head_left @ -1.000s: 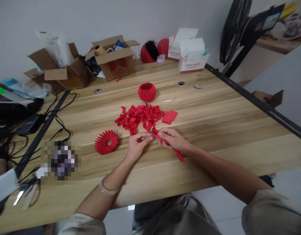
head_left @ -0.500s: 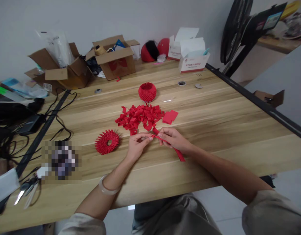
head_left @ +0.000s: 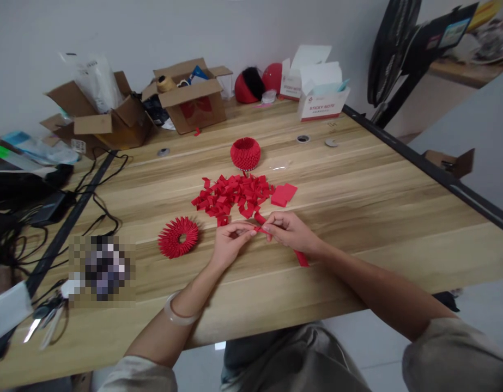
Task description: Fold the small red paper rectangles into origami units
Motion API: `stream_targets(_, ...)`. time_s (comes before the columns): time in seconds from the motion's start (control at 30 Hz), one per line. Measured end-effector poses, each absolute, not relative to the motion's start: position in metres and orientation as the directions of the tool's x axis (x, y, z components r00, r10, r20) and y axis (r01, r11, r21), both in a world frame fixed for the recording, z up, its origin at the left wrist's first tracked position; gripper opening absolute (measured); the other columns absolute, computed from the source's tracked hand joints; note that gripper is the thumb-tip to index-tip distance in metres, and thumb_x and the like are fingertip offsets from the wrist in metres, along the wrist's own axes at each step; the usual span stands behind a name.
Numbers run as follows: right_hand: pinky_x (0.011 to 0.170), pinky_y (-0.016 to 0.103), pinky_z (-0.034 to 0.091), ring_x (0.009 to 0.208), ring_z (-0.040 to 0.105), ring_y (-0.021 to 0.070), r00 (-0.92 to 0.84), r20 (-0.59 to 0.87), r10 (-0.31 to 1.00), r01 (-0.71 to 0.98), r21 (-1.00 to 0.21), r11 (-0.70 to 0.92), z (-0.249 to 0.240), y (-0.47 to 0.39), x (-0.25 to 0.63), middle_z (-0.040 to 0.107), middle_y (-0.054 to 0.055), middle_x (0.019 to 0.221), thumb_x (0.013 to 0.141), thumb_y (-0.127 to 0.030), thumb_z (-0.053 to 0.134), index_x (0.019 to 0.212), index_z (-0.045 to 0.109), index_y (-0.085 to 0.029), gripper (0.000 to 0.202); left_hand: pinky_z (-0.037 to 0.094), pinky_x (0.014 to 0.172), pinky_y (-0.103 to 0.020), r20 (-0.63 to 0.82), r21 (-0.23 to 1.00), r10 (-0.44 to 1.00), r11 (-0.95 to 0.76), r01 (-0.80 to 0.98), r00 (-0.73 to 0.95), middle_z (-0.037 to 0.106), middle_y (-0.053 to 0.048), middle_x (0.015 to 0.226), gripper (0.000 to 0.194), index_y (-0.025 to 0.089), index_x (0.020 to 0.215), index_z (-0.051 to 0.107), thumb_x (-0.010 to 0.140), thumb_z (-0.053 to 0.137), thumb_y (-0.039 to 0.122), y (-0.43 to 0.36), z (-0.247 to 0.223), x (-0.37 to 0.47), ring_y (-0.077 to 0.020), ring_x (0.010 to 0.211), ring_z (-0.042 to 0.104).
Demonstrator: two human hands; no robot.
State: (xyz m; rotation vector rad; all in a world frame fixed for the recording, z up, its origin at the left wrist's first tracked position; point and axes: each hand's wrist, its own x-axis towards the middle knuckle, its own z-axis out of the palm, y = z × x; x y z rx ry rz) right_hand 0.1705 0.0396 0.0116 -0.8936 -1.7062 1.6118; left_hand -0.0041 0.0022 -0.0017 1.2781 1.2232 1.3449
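Between my hands is a small folded red paper piece [head_left: 259,229], pinched from both sides. My left hand [head_left: 230,242] is closed on its left end, thumb against fingers. The thumb and fingertips of my right hand [head_left: 291,231] close on its right end. A red paper strip [head_left: 302,258] shows below my right wrist; my right hand covers part of it, so where it leads is hidden. Just beyond my hands lies a pile of folded red paper pieces [head_left: 235,193]. Flat red paper rectangles [head_left: 283,195] lie at the pile's right.
On the wooden table [head_left: 357,218] are a spiky red paper ring [head_left: 178,238] at left and a round red paper bowl [head_left: 245,154] behind the pile. Cardboard boxes [head_left: 198,103] and sticky-note boxes [head_left: 322,103] line the back. Cables [head_left: 98,201] and scissors [head_left: 50,318] lie left.
My right fingertips have shifted slightly and now pinch the paper close to my left fingertips. Less of the red strip shows across my right hand. My left hand has stayed in place.
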Motion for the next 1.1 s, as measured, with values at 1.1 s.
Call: stream_targets(1.1,0.036,0.016,0.025,0.036,0.036,0.0036,-0.643,-0.096,0.759,0.016,-0.994,-0.112,-0.002,0.045,0.17,0.06,-0.003,0.059,0.08,-0.039,0.054,0.077,0.043,-0.018,0.024,0.05,0.068,-0.027,0.129,0.984,0.991,-0.126,0.127,-0.02,0.069,-0.006,0.076,0.019,0.014,0.08,0.066,0.064,0.073,0.022,-0.003,-0.006,0.0,-0.0136,0.067,0.062)
